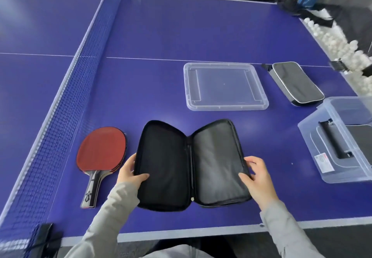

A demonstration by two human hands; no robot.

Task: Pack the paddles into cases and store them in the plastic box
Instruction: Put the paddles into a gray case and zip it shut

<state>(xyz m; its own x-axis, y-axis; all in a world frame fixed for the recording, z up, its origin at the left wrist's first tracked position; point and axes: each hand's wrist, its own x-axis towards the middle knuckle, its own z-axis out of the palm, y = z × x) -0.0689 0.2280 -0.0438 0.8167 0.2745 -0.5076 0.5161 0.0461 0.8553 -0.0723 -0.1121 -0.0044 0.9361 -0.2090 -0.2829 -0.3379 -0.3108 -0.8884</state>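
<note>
Your left hand (130, 172) grips the left edge of the open case (191, 165), thumb on the black lining, fingers behind. Your right hand (258, 175) grips the right edge the same way, thumb on the grey lining. The case is spread flat like a book at the near side of the table (161, 36), nothing in it. The paddles (101, 149) lie stacked just left of it, red rubber up, handles toward you, close to the net (66, 96). The clear lid (224, 86) lies flat beyond the case, with a closed case (297, 83) just to its right. The plastic box (342, 140) sits at the right edge with dark items inside; can't tell what they are. White balls (332, 36) are piled beyond the table's far right.
</note>
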